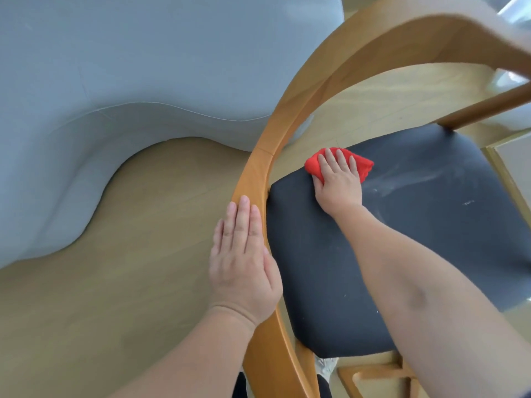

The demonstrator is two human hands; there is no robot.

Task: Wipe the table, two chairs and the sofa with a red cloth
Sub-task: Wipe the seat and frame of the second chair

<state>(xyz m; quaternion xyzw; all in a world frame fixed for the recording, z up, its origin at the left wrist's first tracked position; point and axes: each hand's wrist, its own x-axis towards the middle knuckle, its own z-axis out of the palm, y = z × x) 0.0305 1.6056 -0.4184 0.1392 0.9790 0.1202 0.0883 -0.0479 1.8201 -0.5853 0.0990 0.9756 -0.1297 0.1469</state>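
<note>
Head view, left hand (244, 262) flat on chair (290, 110), right hand (339, 182) flat over half-hidden red cloth (364, 165)

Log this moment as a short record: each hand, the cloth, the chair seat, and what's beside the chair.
left hand: flat on the chair's curved wooden back rail
right hand: pressing the red cloth onto the seat
red cloth: bunched, at the seat's far left edge
seat: black pad, pale dusty streaks right of the cloth
beside chair: grey sofa, wooden floor
</note>
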